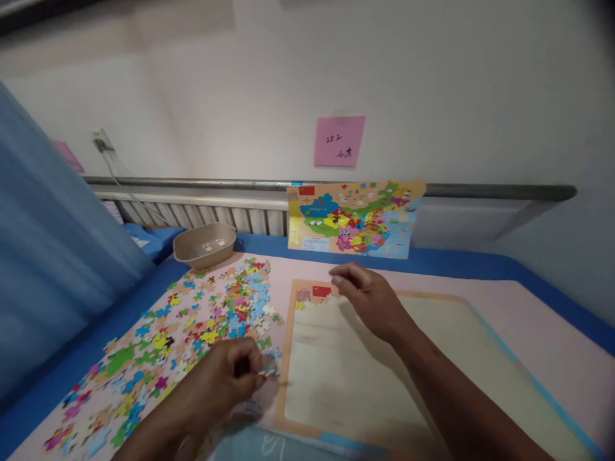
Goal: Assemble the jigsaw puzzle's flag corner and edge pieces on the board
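Observation:
My left hand (pixel 230 368) is held in a pinch left of the frame's edge, with a small pale-blue puzzle piece (pixel 270 371) at its fingertips, blurred. My right hand (pixel 368 298) hovers over the upper part of the puzzle board (pixel 355 371); its fingers are curled together, and whatever they may hold is hidden. Just left of those fingers, the joined pieces with the red flag (pixel 321 291) fill the board's top left corner. Loose puzzle pieces (pixel 202 326) in many colours lie spread across the pink sheet on the left.
A tan basin (pixel 205 246) with a few pieces inside stands at the back left. The printed reference map (pixel 355 221) leans against the wall below a pink note (pixel 339 141). A metal rail (pixel 500 191) runs along the wall, and a blue curtain (pixel 52 269) hangs at the left.

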A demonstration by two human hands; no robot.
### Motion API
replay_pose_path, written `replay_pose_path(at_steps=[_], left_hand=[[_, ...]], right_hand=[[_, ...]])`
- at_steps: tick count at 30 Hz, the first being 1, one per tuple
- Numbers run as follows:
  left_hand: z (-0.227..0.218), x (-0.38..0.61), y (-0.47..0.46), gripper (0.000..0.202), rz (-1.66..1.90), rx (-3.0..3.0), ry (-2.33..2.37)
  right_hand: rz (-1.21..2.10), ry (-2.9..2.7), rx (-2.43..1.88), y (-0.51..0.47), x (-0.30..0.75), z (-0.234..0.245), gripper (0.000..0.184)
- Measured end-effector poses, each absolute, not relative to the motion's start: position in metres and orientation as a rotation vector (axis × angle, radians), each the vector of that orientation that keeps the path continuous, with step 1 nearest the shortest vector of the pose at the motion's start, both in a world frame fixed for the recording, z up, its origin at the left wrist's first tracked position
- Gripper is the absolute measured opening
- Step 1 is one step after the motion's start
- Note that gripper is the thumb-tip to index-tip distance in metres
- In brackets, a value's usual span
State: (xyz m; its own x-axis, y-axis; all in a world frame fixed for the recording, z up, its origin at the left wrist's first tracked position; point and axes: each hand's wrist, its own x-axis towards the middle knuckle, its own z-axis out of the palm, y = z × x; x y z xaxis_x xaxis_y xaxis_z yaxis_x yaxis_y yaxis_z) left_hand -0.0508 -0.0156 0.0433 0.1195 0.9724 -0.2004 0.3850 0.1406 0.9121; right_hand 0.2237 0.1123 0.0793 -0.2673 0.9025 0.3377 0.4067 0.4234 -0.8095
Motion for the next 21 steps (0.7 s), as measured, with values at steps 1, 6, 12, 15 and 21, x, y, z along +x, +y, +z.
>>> replay_pose_path(at_steps=[1, 6, 12, 15, 21], left_hand=[[0.051, -0.046, -0.010, 0.011, 0.792, 1.375, 1.418], [0.065, -0.033, 0.009, 0.020, 0.984, 1.175, 1.375], [0.045, -0.024, 0.014, 0.017, 1.122, 1.003, 1.347], [0.033, -0.025, 0.016, 0.016, 1.154, 0.934, 1.336], [0.013, -0.031, 0.017, 0.017, 1.207, 0.908, 1.332]], right_hand=[[0.888, -1.926, -1.075, 0.107, 0.217, 0.079, 0.022], [1.264, -2.156, -0.901, 0.076, 0.187, 0.075, 0.013], [1.322, -2.103, -0.932, 0.068, 0.175, 0.062, 0.014], [1.207, -2.154, -0.949, 0.069, 0.172, 0.056, 0.017], [1.366, -2.086, -0.966, 0.060, 0.165, 0.045, 0.022]])
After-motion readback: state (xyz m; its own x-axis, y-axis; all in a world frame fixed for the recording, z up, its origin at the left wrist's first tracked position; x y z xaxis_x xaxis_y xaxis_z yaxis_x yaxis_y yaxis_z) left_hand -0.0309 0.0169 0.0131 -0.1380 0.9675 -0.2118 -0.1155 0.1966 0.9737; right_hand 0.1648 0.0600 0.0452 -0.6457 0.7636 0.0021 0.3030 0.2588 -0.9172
